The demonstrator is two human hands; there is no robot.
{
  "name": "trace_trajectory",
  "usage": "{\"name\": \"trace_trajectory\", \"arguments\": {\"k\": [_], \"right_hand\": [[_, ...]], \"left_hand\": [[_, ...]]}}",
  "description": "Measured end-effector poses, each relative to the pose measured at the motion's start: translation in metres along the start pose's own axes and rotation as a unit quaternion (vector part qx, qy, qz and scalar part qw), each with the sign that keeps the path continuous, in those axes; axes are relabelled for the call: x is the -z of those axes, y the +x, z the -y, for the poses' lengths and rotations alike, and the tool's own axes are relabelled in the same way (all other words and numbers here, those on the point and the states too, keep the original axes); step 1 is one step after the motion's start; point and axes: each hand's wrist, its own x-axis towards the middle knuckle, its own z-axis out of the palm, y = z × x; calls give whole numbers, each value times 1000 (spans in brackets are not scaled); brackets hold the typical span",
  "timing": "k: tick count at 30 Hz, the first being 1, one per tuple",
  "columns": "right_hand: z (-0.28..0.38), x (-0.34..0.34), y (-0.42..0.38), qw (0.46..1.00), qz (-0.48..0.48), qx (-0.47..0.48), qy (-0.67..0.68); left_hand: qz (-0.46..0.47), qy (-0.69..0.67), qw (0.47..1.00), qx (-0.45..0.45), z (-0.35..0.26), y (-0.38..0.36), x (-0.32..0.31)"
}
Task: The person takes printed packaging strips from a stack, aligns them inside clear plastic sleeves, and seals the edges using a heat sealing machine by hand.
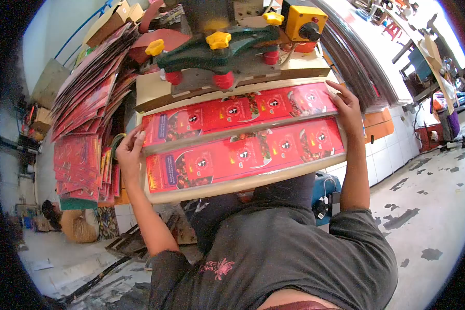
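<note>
Two long red printed sheets lie side by side on a pale board, the far sheet (237, 111) nearer the machine and the near sheet (245, 153) closer to my body. Both have repeated food pictures and a glossy surface. My left hand (130, 147) holds the left end of the far sheet, thumb at its edge and other fingers partly hidden. At the opposite end, my right hand (347, 106) holds the far sheet by its corner, fingers stretched along the edge. The board (253, 182) shows along its front rim.
A press machine (219, 57) with yellow knobs and red feet stands just beyond the sheets. A yellow switch box (306, 25) is at its right. Tall stacks of red printed sheets (90, 88) lean at the left. Long dark-edged sheets (351, 57) are stacked at the right.
</note>
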Motion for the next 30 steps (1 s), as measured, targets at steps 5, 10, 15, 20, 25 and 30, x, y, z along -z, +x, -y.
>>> {"name": "trace_trajectory", "arguments": {"k": [5,10,15,20,25,30], "right_hand": [[3,33,-2,997,55,26,-41],[34,57,-34,985,140,-27,-95],[47,55,-46,971,73,-12,-225],[73,3,-35,915,-79,158,-363],[131,-98,-48,902,70,320,-280],[167,-190,-62,844,199,425,-259]], "left_hand": [[13,-57,995,76,-38,-32,18],[-22,-341,935,99,-42,-86,27],[71,-333,927,160,-1,-125,26],[43,-375,918,119,-30,-125,5],[16,-376,925,48,-52,-122,-4],[21,-398,916,34,-64,-126,-6]]}}
